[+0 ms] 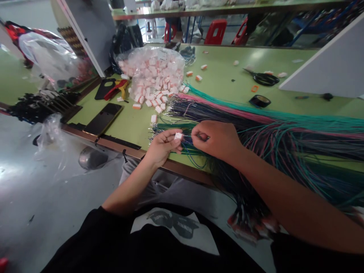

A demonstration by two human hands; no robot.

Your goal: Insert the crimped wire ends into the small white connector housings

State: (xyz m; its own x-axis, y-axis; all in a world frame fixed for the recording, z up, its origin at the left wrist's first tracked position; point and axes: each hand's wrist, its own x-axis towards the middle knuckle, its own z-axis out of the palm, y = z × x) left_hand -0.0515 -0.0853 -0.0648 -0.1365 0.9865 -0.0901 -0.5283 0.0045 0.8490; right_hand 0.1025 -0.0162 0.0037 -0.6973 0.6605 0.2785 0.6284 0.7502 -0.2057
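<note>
A small white connector (178, 135) sits between the thumb and fingers of my left hand (165, 146), near the table's front edge. Just to its right, my right hand (214, 138) is closed in a pinch on a thin wire that runs toward the connector. A blue wire (190, 156) loops down below the connector. Behind both hands lie long bundles of dark, pink (227, 110) and teal wires (313, 119) with metal tips at their left ends. A clear bag (155, 62) of white and orange connectors spills loose pieces onto the green table (133, 127).
A phone (104, 119), red-and-yellow pliers (116, 89) and a black item lie at the left. Black scissors (264, 78) and black tape (259, 101) are at the back right. Finished-looking wire bundles (250, 223) hang over the front edge. White panels stand on both sides.
</note>
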